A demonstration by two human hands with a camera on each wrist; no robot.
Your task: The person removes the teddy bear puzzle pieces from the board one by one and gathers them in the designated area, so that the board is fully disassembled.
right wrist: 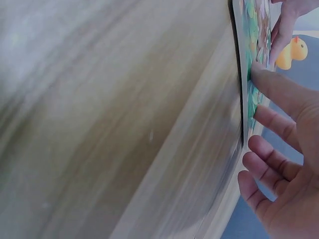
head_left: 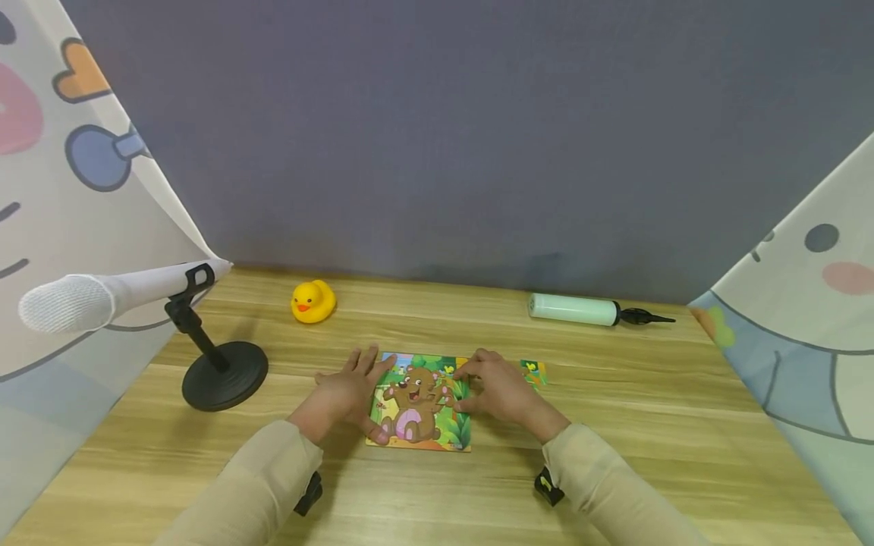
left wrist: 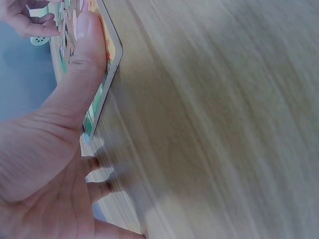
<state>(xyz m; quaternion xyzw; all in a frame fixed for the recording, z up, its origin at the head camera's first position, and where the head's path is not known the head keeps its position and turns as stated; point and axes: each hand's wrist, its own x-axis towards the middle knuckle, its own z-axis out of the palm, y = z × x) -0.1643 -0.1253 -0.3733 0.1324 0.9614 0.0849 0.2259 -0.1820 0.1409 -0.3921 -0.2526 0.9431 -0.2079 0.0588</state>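
A jigsaw puzzle with a brown bear picture lies flat on the wooden table. My left hand is spread at its left side, the thumb resting on the near left corner and the other fingers reaching past the far left corner. From the right, my right hand touches the puzzle with thumb and index finger, which stand apart near the bear's raised paw. Its other fingers are loosely bent off the board's edge. A loose puzzle piece shows beyond the right hand, partly hidden by it.
A yellow rubber duck sits at the back left of the table. Left of it, a white microphone is mounted on a black round-based stand. A pale green hand pump lies at the back right, near the grey partition.
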